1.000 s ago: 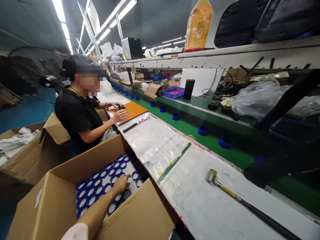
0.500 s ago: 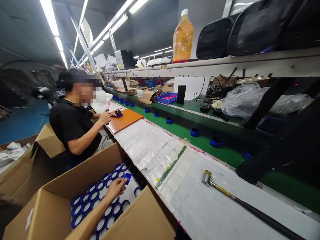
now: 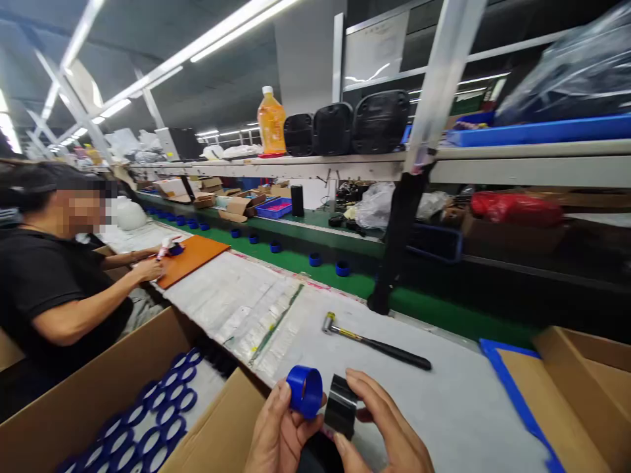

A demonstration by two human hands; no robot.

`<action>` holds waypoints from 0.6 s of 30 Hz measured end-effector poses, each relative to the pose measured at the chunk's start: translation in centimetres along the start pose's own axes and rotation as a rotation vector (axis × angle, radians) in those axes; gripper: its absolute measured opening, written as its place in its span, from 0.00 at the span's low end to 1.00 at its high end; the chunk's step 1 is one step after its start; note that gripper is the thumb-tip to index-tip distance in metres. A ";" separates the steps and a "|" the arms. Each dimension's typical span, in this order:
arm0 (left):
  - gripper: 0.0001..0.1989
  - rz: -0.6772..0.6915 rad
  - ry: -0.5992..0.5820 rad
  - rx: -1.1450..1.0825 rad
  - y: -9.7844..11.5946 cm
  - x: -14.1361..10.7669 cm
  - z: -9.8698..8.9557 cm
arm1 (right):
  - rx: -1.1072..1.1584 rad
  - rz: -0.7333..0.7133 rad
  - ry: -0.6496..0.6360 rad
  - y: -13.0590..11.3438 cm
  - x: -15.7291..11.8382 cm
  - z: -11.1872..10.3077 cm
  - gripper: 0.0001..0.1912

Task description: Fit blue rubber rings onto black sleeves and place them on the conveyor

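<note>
Tube lights (image 3: 236,31) hang over the white-topped counter (image 3: 444,401); a green belt (image 3: 428,305) runs along its far edge. My left hand (image 3: 280,430) grips the blue ring (image 3: 298,389), pinched; my right hand (image 3: 392,427) pinches the black ring (image 3: 341,407) just beside it. Beyond lies the hammer (image 3: 377,343), with white surface stretching rightward.

Bright overhead tube lights, dark shadows under shelf, stretched edges
</note>
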State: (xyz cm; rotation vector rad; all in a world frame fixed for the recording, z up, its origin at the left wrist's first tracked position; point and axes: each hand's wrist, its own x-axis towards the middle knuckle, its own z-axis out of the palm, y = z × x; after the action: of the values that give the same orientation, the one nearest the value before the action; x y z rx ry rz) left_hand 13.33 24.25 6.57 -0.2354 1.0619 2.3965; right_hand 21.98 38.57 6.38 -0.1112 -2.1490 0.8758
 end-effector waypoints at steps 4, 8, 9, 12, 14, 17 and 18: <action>0.21 -0.017 -0.092 0.059 -2.7 -0.6 3.0 | -0.080 -0.070 0.068 1.8 -0.6 -1.0 0.25; 0.24 -0.026 -0.125 0.138 -3.5 -0.8 4.1 | -0.117 -0.135 0.138 2.6 -1.2 -2.2 0.25; 0.25 -0.034 -0.129 0.164 -3.6 -0.7 4.1 | -0.138 -0.160 0.135 2.6 -1.2 -2.6 0.25; 0.30 -0.057 -0.130 0.239 -3.6 -0.5 4.3 | -0.190 -0.217 0.129 2.4 -0.9 -3.8 0.25; 0.30 -0.052 -0.132 0.275 -3.6 -0.5 4.7 | -0.195 -0.253 0.137 2.4 -0.9 -4.3 0.26; 0.27 -0.044 -0.148 0.297 -3.6 -0.9 5.5 | -0.186 -0.273 0.167 2.8 -1.5 -4.2 0.26; 0.27 -0.057 -0.156 0.301 -3.6 -1.1 5.8 | -0.191 -0.265 0.181 3.1 -1.8 -4.0 0.27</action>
State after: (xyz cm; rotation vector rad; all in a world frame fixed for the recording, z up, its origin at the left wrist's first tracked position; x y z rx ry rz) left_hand 16.37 30.13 8.51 0.0259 1.3024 2.1300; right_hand 25.41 42.46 5.08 -0.0002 -2.0162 0.4886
